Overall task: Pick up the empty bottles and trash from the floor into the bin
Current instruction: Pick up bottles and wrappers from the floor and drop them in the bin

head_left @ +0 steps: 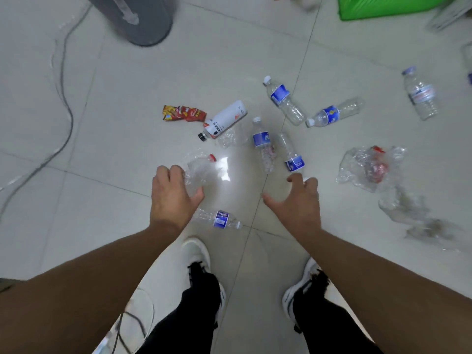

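Observation:
Several empty plastic bottles lie scattered on the tiled floor. My left hand [173, 194] curls around a crushed clear bottle with a red cap [201, 169]. My right hand [297, 200] hovers open, fingers spread, just below a blue-label bottle [291, 155]. Another blue-label bottle [221, 219] lies between my hands, near my feet. A white bottle with a black cap [224, 120] and a red snack wrapper [184, 113] lie further ahead. The dark grey bin [138, 19] stands at the top left.
Crumpled clear plastic [370, 167] and more plastic scraps [419, 218] lie at right. More bottles [284, 99] [421, 94] lie ahead to the right. A grey cable [66, 98] runs along the left floor. A green bag [388, 6] sits at the top right. My shoes [196, 254] stand below.

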`<action>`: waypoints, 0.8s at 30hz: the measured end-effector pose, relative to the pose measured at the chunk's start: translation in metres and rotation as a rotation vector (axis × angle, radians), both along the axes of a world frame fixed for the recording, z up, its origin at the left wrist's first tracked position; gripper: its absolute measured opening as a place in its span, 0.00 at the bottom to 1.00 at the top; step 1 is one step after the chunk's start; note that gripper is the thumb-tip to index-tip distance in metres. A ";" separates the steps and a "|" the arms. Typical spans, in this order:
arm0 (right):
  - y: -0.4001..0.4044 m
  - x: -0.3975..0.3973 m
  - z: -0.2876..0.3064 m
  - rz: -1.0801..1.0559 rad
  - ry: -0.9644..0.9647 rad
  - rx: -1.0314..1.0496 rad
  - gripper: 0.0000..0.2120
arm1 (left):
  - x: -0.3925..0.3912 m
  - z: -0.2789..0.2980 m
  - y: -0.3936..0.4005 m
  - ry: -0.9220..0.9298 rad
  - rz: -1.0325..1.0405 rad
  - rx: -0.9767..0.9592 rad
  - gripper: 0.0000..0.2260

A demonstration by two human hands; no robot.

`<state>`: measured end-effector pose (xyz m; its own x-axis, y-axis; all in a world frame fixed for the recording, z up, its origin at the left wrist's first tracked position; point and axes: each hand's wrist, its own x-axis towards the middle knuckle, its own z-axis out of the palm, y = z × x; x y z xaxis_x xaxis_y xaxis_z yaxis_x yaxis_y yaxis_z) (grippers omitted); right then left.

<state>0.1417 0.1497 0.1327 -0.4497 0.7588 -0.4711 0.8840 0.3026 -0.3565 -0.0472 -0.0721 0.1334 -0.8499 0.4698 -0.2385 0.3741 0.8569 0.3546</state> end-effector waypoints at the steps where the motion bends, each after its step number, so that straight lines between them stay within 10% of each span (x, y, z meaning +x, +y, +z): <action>1: 0.005 -0.006 0.015 -0.001 -0.040 0.000 0.37 | -0.006 0.014 -0.004 -0.026 0.011 0.024 0.23; 11: 0.064 -0.036 0.016 0.047 -0.161 -0.119 0.44 | -0.042 0.030 -0.006 -0.089 0.094 -0.030 0.24; 24: 0.126 -0.039 -0.225 0.027 -0.245 -0.062 0.47 | -0.061 -0.239 0.007 -0.160 -0.090 -0.217 0.37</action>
<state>0.1024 0.2761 -0.0922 -0.3360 0.7143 -0.6139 0.9381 0.3118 -0.1507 -0.1081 -0.0647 -0.1059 -0.7506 0.4648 -0.4697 0.4063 0.8852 0.2267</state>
